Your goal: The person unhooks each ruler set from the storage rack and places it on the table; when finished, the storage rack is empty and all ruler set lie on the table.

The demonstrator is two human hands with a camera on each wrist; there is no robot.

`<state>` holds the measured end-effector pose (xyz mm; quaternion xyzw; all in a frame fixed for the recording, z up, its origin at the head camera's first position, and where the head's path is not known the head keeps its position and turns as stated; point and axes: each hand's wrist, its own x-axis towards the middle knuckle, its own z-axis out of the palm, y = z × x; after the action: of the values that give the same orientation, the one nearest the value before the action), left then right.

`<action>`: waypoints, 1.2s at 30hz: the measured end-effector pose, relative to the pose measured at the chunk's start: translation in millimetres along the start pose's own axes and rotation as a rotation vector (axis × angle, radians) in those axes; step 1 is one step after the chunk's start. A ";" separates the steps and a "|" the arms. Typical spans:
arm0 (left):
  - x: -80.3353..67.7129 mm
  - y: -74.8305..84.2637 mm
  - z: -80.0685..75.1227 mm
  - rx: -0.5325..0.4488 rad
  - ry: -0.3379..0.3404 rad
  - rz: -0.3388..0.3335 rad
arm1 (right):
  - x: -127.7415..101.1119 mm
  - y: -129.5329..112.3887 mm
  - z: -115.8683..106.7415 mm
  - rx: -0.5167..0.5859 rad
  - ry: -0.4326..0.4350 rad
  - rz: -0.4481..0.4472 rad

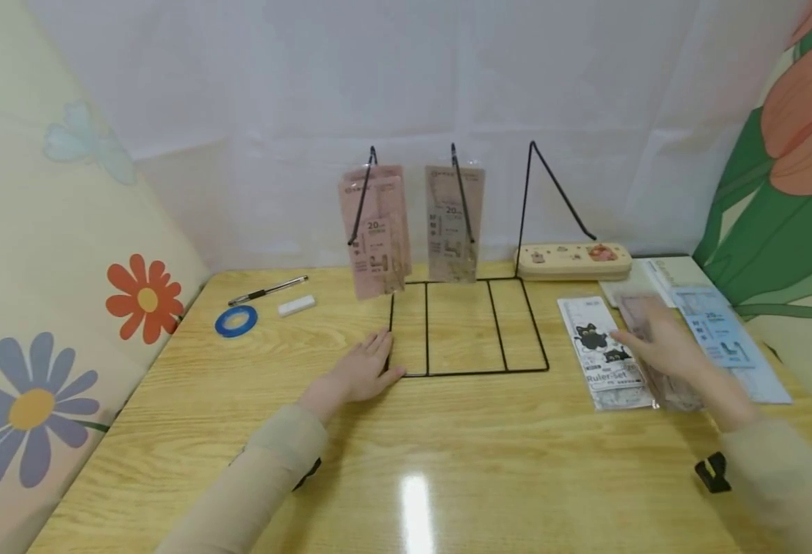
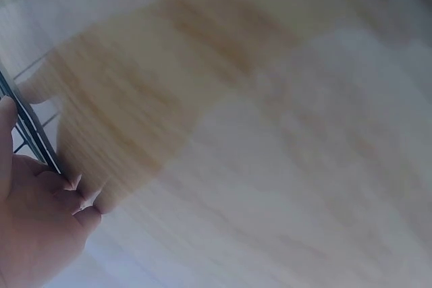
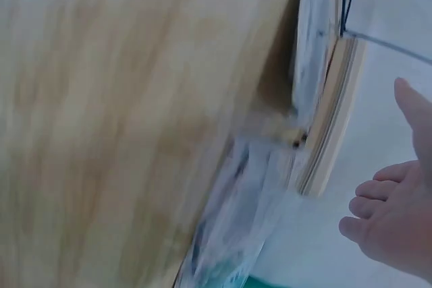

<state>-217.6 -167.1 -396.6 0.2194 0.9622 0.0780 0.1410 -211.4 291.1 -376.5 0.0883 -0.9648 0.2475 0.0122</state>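
A black wire display rack [image 1: 464, 374] stands on the table with three upright hooks. Pink ruler-set packets [image 1: 372, 231] hang from the left hook, and a greyish-pink ruler-set packet [image 1: 452, 223] from the middle one. My left hand [image 1: 360, 369] grips the rack's left base bar near the front corner, the bar passing between thumb and fingers. Over at the right, my right hand [image 1: 665, 342] hovers above a pinkish packet [image 1: 676, 392], fingers extended and thumb apart. In the right wrist view that hand [image 3: 398, 197] holds nothing. Beside it lie a white cat-print ruler-set packet [image 1: 603, 346] and a blue one [image 1: 717, 331].
A cream pencil case [image 1: 572, 265] sits behind the rack's right side, near a pale flat pack [image 1: 676, 273]. Toward the left are a pen [image 1: 267, 291], a white eraser [image 1: 297, 305] and a blue tape roll [image 1: 235, 332]. A white cloth [image 1: 274, 100] hangs behind.
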 end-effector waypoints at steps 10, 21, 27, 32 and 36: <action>0.6 -2.2 0.6 -0.006 0.012 -0.002 | 9.7 -44.5 35.8 0.030 -0.145 -0.068; -1.3 -1.4 -2.5 -0.004 0.005 -0.001 | 22.6 -67.1 69.0 0.012 -0.192 -0.190; -1.3 -1.3 -2.4 -0.007 0.001 -0.002 | 29.9 -69.0 76.1 -0.022 -0.254 -0.161; 0.8 -2.9 0.5 -0.006 -0.010 0.003 | 32.6 -66.9 79.7 -0.011 -0.319 -0.142; 1.3 -3.9 1.8 -0.013 -0.010 0.003 | 32.7 -67.8 80.3 -0.007 -0.328 -0.147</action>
<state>-219.7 -169.9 -399.5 0.2204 0.9606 0.0831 0.1473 -230.1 188.8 -412.5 0.1977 -0.9457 0.2248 -0.1269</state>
